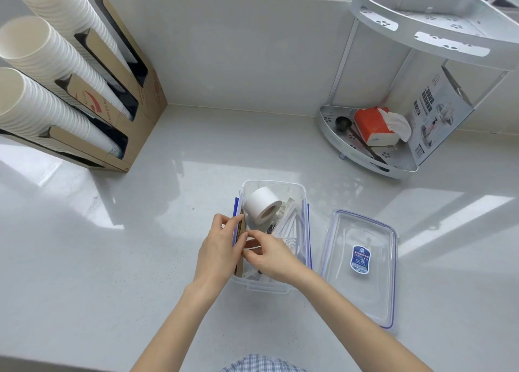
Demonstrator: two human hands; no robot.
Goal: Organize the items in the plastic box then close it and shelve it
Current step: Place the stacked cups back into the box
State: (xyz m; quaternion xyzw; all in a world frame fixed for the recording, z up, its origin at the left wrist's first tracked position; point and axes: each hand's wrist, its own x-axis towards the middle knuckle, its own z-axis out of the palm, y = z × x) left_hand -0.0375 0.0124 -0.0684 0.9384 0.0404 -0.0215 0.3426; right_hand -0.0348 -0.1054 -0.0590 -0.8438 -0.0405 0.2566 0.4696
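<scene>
A clear plastic box (273,286) with blue side clips stands open on the pale worktop (112,245), just below the middle of the frame. Inside it, toward the far end, a white paper roll (259,204) lies tilted on its side, and beside that, toward the right wall, lie several wrapped sticks (286,220) and other small items too jumbled to name. The left hand (217,249) reaches over the box's left wall, its fingers curled and pinching the top edge of a flat brown cardboard piece (240,234) that stands upright along that wall. The right hand (269,255) is inside the box, touching the left hand, its fingers closed in a pinch on a small pale item (252,248) that is too hidden to identify. The box's lid (362,265) lies flat on the worktop just right of the box, with a blue label at its middle. At the upper left of the frame, 3 long stacks of white paper cups (36,48) lean in a cardboard holder (146,118). At the upper right stands a white 2-tier corner rack (404,29), its lower tier holding an orange tissue pack (373,126) and a black scoop (344,124).
</scene>
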